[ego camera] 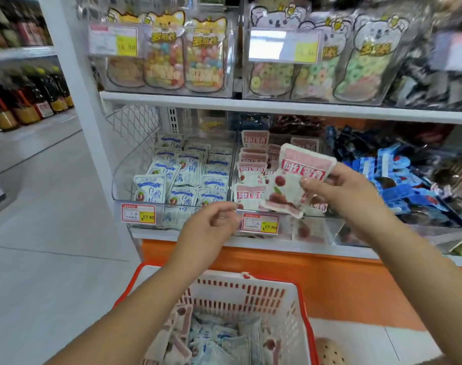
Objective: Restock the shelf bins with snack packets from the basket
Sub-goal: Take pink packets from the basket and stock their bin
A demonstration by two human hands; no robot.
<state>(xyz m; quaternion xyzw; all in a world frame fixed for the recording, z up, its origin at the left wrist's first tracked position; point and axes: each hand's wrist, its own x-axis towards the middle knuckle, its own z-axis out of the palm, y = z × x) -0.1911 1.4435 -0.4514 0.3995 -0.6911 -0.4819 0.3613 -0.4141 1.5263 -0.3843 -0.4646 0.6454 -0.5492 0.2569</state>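
My right hand point(340, 192) pinches a pink and white snack packet point(293, 177) and holds it over the clear middle bin point(317, 227), which holds several matching pink packets point(251, 164). My left hand point(211, 222) hovers in front of the bins' front edge with loosely curled fingers and nothing in it. The clear left bin point(124, 180) holds several blue and white packets point(177, 172). Below, a white basket with red rim point(251, 291) contains several blue and pink packets point(219, 338).
The upper shelf point(251, 104) carries clear bins of candy bags. Blue wrapped snacks point(396, 180) fill the bin to the right. Price tags point(138, 213) hang on the bin fronts. An aisle floor and shelves of bottles point(27, 101) lie to the left.
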